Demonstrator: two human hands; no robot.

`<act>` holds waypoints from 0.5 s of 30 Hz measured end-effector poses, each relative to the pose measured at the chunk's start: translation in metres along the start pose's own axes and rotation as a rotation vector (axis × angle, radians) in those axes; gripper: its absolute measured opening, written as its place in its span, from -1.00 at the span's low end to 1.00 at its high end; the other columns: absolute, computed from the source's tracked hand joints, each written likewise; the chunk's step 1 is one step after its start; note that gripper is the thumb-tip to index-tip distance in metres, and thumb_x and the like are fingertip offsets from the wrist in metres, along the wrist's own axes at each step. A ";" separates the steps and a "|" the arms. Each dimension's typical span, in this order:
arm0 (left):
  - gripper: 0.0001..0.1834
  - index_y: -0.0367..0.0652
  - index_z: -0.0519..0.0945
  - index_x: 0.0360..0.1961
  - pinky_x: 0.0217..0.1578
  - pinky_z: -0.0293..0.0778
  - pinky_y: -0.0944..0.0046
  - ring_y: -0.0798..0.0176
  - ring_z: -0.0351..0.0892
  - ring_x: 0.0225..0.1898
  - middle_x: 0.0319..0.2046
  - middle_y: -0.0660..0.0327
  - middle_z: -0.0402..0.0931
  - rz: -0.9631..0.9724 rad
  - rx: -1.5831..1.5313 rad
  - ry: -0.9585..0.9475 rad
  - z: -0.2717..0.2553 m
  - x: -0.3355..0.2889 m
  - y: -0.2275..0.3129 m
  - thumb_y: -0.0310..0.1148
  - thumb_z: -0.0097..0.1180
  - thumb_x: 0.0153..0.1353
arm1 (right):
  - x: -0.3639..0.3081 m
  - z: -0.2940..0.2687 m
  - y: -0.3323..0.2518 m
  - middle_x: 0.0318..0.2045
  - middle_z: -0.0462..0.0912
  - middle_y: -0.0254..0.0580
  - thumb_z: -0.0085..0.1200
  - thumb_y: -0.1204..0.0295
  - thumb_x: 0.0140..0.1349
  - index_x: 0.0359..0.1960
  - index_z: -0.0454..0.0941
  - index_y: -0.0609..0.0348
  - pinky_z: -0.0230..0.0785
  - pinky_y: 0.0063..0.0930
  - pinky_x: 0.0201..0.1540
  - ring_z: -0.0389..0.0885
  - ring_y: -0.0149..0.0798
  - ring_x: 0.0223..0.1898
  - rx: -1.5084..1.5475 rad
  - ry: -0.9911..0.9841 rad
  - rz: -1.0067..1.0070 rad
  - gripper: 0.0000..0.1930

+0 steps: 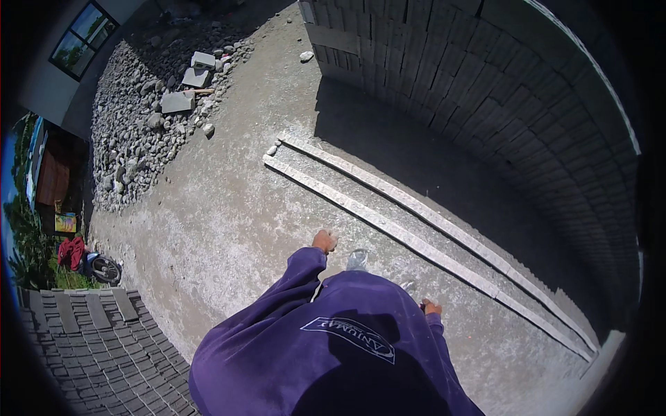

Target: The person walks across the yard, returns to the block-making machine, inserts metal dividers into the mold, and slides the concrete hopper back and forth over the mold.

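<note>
Past the hem of my purple sweatshirt, my left hand (325, 241) hangs over the dusty ground with its fingers curled in. Nothing shows in it. My right hand (431, 306) is at my other side, its fingers also bent inward, and I see no object in it. Both hands are apart from the things around them. Closest to them is a long, narrow pale strip (388, 225) lying on the ground, ahead and to the right. A second pale strip (430, 213) runs alongside it, a little farther off. A greyish shoe (357, 260) shows between my hands.
A tall stack of grey blocks (444, 76) stands at the right, casting a dark shadow. Another block stack (104, 347) fills the lower left. A heap of stones (135, 132) with several loose blocks (178, 102) lies far left, beyond a motorcycle wheel (105, 269).
</note>
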State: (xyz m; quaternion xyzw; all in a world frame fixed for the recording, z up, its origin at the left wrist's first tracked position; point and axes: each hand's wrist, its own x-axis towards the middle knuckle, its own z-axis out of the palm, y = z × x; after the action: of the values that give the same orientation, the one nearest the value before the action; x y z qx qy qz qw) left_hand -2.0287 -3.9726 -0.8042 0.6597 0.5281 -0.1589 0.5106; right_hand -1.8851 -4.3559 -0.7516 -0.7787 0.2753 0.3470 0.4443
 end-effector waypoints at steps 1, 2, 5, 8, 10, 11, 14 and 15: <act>-0.72 -0.21 0.49 -0.45 -0.68 0.33 0.30 0.33 0.46 -0.64 -0.62 0.20 0.48 0.003 -0.063 -0.006 -0.013 0.006 0.014 -0.19 -0.06 0.11 | 0.000 0.003 -0.001 -0.53 0.55 0.02 0.18 0.48 -0.17 -0.40 0.39 0.45 0.41 -0.36 -0.46 0.55 -0.18 -0.55 0.036 0.073 -0.033 -0.68; -0.72 -0.22 0.49 -0.41 -0.67 0.34 0.30 0.33 0.47 -0.63 -0.60 0.20 0.50 -0.012 -0.133 -0.023 -0.014 0.005 0.012 -0.19 -0.06 0.12 | 0.011 0.005 0.001 -0.53 0.55 0.02 0.18 0.48 -0.17 -0.40 0.39 0.45 0.41 -0.36 -0.46 0.55 -0.18 -0.55 0.025 0.076 -0.027 -0.68; -0.72 -0.19 0.48 -0.35 -0.65 0.38 0.29 0.30 0.51 -0.59 -0.54 0.20 0.52 -0.121 -0.131 -0.053 -0.004 0.003 -0.025 -0.17 -0.07 0.15 | 0.047 0.002 0.041 -0.66 0.55 -0.13 0.07 0.51 -0.07 -0.52 0.47 0.34 0.36 -0.45 -0.67 0.52 -0.29 -0.68 0.053 0.191 0.059 -0.89; -0.72 -0.18 0.48 -0.34 -0.62 0.40 0.29 0.30 0.53 -0.56 -0.53 0.20 0.53 -0.244 -0.061 -0.064 0.010 -0.001 -0.064 -0.17 -0.07 0.15 | 0.053 -0.010 0.038 -0.64 0.56 -0.17 0.05 0.45 -0.03 -0.49 0.49 0.28 0.36 -0.45 -0.68 0.53 -0.31 -0.68 -0.009 0.015 0.048 -0.87; -0.72 -0.32 0.51 -0.53 -0.66 0.41 0.21 0.19 0.53 -0.65 -0.66 0.07 0.51 -0.175 -0.125 0.084 0.021 -0.003 -0.088 -0.26 0.00 0.04 | 0.040 -0.011 0.024 -0.64 0.56 -0.21 0.02 0.40 0.01 -0.48 0.50 0.22 0.36 -0.46 -0.69 0.54 -0.32 -0.67 -0.006 0.020 0.041 -0.86; -0.72 -0.33 0.52 -0.53 -0.67 0.40 0.21 0.18 0.53 -0.65 -0.66 0.07 0.51 -0.201 -0.166 0.039 0.021 -0.014 -0.072 -0.27 0.01 0.03 | 0.039 -0.016 0.018 -0.64 0.56 -0.23 -0.01 0.37 0.05 -0.43 0.50 0.19 0.36 -0.45 -0.69 0.55 -0.31 -0.67 -0.064 -0.004 0.036 -0.85; -0.73 -0.32 0.52 -0.49 -0.67 0.39 0.22 0.18 0.54 -0.64 -0.66 0.08 0.51 -0.217 -0.116 0.010 0.031 -0.015 -0.074 -0.28 0.00 0.03 | 0.039 -0.029 0.014 -0.63 0.57 -0.23 -0.02 0.36 0.06 -0.38 0.49 0.17 0.33 -0.46 -0.72 0.55 -0.32 -0.67 -0.057 -0.034 0.033 -0.83; -0.74 -0.30 0.51 -0.45 -0.67 0.38 0.24 0.20 0.53 -0.64 -0.63 0.09 0.52 -0.237 -0.126 -0.016 0.034 -0.016 -0.066 -0.28 -0.02 0.05 | 0.041 -0.034 0.014 -0.62 0.57 -0.23 -0.02 0.36 0.06 -0.38 0.48 0.16 0.32 -0.47 -0.72 0.55 -0.32 -0.67 -0.045 -0.037 0.045 -0.84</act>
State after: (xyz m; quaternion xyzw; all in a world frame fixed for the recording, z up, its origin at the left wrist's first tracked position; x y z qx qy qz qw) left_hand -2.0801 -4.0149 -0.8404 0.5580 0.6072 -0.1898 0.5329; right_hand -1.8604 -4.3975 -0.7781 -0.7757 0.2764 0.3772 0.4238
